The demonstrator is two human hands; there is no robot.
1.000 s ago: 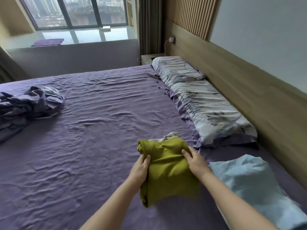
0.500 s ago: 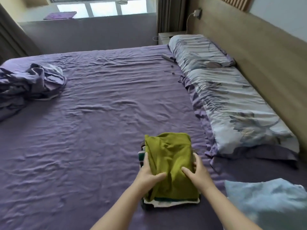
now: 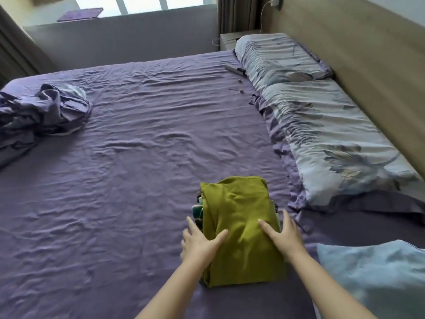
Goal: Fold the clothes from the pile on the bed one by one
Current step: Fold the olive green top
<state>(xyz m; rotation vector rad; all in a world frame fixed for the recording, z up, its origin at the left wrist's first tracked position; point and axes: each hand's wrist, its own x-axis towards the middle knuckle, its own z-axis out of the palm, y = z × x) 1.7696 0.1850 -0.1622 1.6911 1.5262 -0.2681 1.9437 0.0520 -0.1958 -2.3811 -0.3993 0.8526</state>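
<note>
At lower centre, the folded olive-green garment [image 3: 241, 229] is pressed flat onto the stack of folded clothes [image 3: 197, 211] by the left hand [image 3: 200, 241] and right hand [image 3: 284, 236], fingers straight and spread, apparently to settle it; the unfolded pile [image 3: 41, 111] is left at upper left.

A folded green cloth [image 3: 241, 229] sat on top of a small stack of folded clothes [image 3: 198, 211] on the purple bed [image 3: 138, 169]. The left hand [image 3: 200, 244] lay flat on its 8 o'clock edge. The right hand [image 3: 284, 237] lay flat on its 4 o'clock edge. A rumpled pile of clothes [image 3: 43, 111] lay far off at 10 o'clock. Two flowery pillows [image 3: 322, 125] lined the 2 o'clock side.
</note>
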